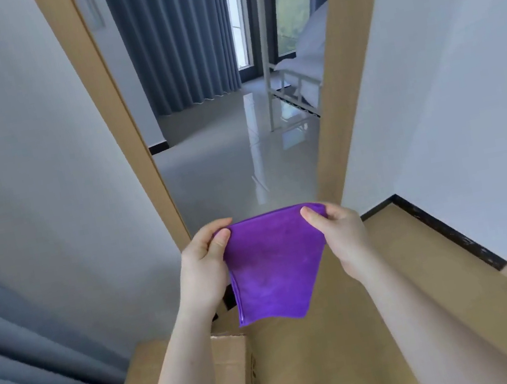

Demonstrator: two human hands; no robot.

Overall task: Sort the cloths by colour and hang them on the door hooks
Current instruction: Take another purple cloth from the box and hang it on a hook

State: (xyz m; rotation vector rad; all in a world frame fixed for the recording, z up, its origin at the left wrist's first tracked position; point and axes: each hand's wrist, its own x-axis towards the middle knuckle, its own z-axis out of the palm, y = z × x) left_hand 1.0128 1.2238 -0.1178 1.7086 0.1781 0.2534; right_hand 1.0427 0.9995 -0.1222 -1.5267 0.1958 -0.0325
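A purple cloth (270, 266) hangs folded between my two hands in the lower middle of the head view. My left hand (205, 264) pinches its upper left corner between thumb and fingers. My right hand (340, 230) pinches the upper right corner the same way. The cloth's top edge is stretched level between them and its lower part hangs down to a narrower end. No door hooks are in view.
A cardboard box (233, 374) stands below my arms. A tan door (413, 282) lies open at the right. The wooden door frame (128, 122) opens ahead onto a room with a shiny grey floor (241, 167), blue curtains (177, 36) and a metal bed frame (287, 84).
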